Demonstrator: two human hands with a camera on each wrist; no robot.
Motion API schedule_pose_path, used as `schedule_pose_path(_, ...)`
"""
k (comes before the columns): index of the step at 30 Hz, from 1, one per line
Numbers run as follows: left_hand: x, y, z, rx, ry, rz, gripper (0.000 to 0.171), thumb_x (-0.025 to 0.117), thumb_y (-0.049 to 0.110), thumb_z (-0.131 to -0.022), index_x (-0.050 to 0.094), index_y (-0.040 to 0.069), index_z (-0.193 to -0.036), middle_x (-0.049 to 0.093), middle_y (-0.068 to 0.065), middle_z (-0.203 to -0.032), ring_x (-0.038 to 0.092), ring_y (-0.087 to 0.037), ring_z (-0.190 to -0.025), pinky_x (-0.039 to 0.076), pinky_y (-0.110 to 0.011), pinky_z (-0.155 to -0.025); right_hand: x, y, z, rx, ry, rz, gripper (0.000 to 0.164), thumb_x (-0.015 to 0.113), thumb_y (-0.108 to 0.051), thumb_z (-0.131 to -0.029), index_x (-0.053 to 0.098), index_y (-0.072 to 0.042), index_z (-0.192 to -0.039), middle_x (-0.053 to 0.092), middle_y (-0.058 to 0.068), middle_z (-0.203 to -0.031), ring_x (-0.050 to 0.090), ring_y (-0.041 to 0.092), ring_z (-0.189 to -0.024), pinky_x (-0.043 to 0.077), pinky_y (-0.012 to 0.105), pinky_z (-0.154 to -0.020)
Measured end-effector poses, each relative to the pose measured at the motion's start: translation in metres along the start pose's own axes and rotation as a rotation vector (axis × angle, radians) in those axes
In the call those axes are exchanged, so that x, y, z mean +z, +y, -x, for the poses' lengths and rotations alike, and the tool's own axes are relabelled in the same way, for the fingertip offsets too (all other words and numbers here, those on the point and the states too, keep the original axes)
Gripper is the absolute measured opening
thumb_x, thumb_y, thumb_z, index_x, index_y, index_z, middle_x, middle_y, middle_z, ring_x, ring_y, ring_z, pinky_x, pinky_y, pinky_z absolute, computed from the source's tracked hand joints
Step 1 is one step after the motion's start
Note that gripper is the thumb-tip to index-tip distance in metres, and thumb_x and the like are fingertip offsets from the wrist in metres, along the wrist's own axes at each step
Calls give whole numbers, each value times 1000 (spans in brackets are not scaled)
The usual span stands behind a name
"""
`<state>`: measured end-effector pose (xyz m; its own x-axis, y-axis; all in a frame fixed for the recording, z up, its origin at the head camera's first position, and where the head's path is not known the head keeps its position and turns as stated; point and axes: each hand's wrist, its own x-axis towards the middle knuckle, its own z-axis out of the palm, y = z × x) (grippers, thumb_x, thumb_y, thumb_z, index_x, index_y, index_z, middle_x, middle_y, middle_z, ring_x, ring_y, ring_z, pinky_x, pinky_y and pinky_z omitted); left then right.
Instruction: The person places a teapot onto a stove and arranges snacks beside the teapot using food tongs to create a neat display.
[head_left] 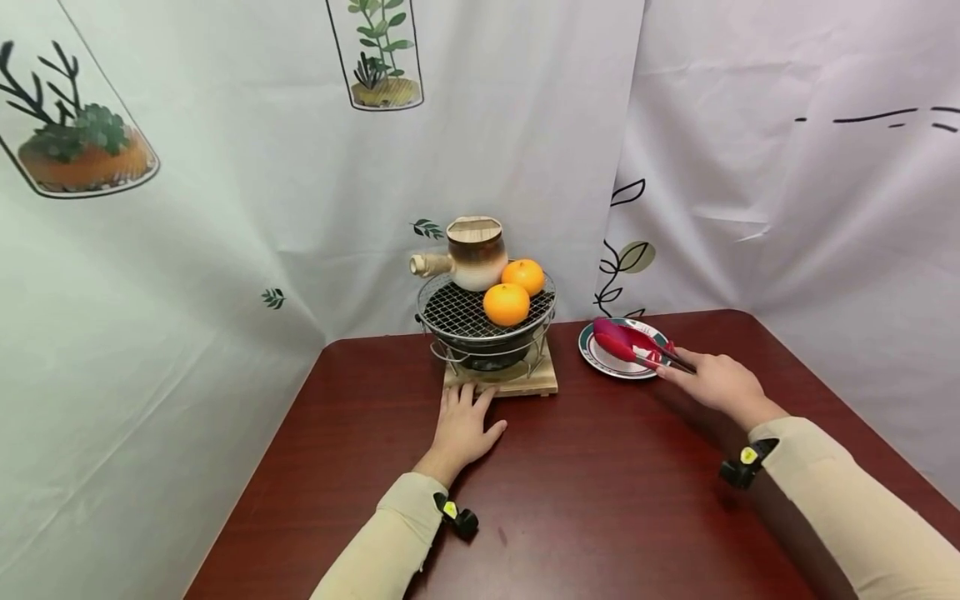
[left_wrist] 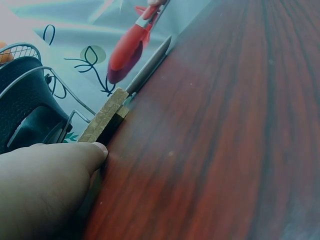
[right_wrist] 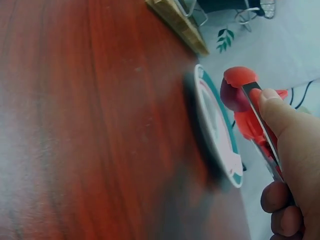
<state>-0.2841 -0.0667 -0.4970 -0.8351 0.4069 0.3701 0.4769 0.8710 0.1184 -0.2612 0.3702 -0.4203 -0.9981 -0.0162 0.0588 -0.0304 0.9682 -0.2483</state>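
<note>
My right hand (head_left: pixel 720 385) grips red-tipped tongs (right_wrist: pixel 257 112) by their metal arms. A purple, rounded thing (right_wrist: pixel 233 98) sits between the tong heads; its kind is unclear. The tongs are above a white plate (head_left: pixel 590 357) with a green-patterned rim, on the table's right. My left hand (head_left: pixel 461 429) lies with fingers spread, the fingertips at the front edge of a wooden board (head_left: pixel 546 380). On that board stands a round tabletop grill (head_left: pixel 459 312) with a wire mesh. Two oranges (head_left: pixel 507 306) and a side-handled pot (head_left: pixel 482 268) with a wooden lid rest on the mesh.
The dark red wooden table (head_left: pixel 585 500) ends at a white printed curtain (head_left: pixel 540 150) behind the grill and plate. More curtain hangs along the left and right sides.
</note>
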Motion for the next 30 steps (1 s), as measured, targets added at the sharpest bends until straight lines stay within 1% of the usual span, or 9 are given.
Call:
schedule_pose_path(5, 0, -1, 0, 2, 9, -3, 61, 67, 48, -92, 56, 19, -144, 46, -17, -143, 37, -42, -134, 27, -62, -112, -12, -2, -1, 0, 23, 5, 97, 43, -78, -91, 42, -2, -152, 54, 37, -133, 55, 53, -112, 50, 64, -77)
schedule_pose_path(12, -1, -1, -1, 6, 12, 7, 61, 68, 48, -91, 55, 20, -145, 46, -17, -143, 36, -42, -135, 26, -62, -113, -36, -10, 1, 1, 39, 10, 99, 39, -80, -91, 39, -4, -154, 52, 38, -135, 54, 53, -114, 48, 64, -79)
schedule_pose_path(15, 0, -1, 0, 6, 9, 13, 61, 68, 47, -91, 55, 19, -145, 46, -18, -143, 36, -43, -135, 26, -63, -113, -46, -14, 3, -7, 49, 13, 97, 39, -79, -91, 39, -5, -154, 52, 37, -136, 53, 53, -115, 47, 65, -79)
schedule_pose_path(22, 2, -3, 0, -4, -5, -2, 62, 67, 48, -92, 54, 20, -146, 45, -17, -144, 35, -42, -136, 26, -63, -113, -66, -29, 7, -22, 70, 24, 95, 39, -80, -91, 39, -11, -155, 50, 34, -140, 53, 53, -118, 46, 67, -84)
schedule_pose_path(26, 2, -3, 0, -9, -8, -7, 62, 67, 49, -92, 54, 21, -146, 45, -17, -144, 34, -42, -137, 26, -62, -113, -78, -37, 9, -33, 81, 34, 96, 39, -81, -90, 39, -11, -155, 49, 36, -140, 52, 54, -119, 44, 69, -88)
schedule_pose_path(30, 1, -2, 0, -9, -9, -1, 62, 67, 49, -92, 54, 20, -146, 45, -17, -144, 34, -42, -137, 26, -62, -114, -87, -43, 9, -52, 101, 23, 95, 41, -81, -89, 40, -13, -155, 51, 38, -137, 52, 55, -118, 43, 68, -88)
